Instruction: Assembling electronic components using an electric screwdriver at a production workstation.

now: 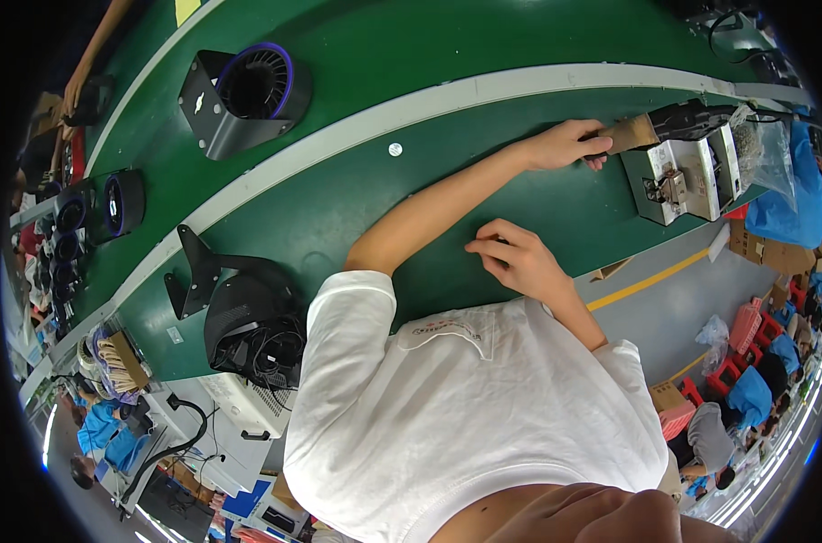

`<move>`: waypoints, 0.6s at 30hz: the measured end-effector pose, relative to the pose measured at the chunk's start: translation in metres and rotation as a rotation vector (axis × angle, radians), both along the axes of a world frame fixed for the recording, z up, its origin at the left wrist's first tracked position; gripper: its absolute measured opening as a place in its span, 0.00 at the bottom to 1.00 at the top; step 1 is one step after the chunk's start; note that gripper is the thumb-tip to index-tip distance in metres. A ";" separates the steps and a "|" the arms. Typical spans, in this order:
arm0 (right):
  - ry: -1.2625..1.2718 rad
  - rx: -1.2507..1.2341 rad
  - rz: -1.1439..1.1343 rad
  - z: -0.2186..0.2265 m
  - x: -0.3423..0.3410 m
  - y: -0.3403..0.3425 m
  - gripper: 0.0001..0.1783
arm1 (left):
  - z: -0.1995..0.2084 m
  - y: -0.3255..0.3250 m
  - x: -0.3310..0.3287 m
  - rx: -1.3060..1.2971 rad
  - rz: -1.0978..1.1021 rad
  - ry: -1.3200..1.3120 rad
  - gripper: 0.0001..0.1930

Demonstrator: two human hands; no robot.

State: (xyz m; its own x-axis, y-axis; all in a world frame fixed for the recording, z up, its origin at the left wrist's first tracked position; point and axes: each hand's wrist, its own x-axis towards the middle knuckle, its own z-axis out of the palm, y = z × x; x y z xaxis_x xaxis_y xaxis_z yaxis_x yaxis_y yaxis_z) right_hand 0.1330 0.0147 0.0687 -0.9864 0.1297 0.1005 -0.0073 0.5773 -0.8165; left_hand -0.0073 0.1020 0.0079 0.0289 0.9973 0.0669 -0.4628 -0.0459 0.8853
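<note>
My left hand (565, 145) reaches across to the far right of the green bench, its fingers closed around the end of a black tool with a tan wrapped section (635, 133). The tool's dark far part lies beside a white metal fixture (650, 195) with small metal clamps. Nearer my body, my right hand (519, 258) hovers over the bench with fingers curled in and thumb pressed to them. Whether anything small sits in that pinch is hidden.
A black fan unit with a purple ring (280, 77) stands beyond the pale divider rail (402, 109). On the left lies a black housing with cables (252, 317). A clear plastic bag (773, 158) and a blue bag (795, 204) are at right. Other people work around.
</note>
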 end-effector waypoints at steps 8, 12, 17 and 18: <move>0.100 -0.014 -0.188 0.006 0.003 0.012 0.14 | -0.002 -0.001 0.001 0.007 -0.023 0.016 0.16; 0.173 -0.004 -0.296 0.014 0.003 0.022 0.12 | 0.000 -0.005 0.000 -0.034 -0.006 0.006 0.16; 0.273 0.027 -0.370 0.018 -0.001 0.038 0.12 | -0.001 -0.004 -0.001 -0.046 -0.007 0.003 0.16; 0.318 -0.024 -0.420 0.016 -0.005 0.040 0.12 | -0.001 -0.003 -0.002 -0.037 -0.011 -0.004 0.16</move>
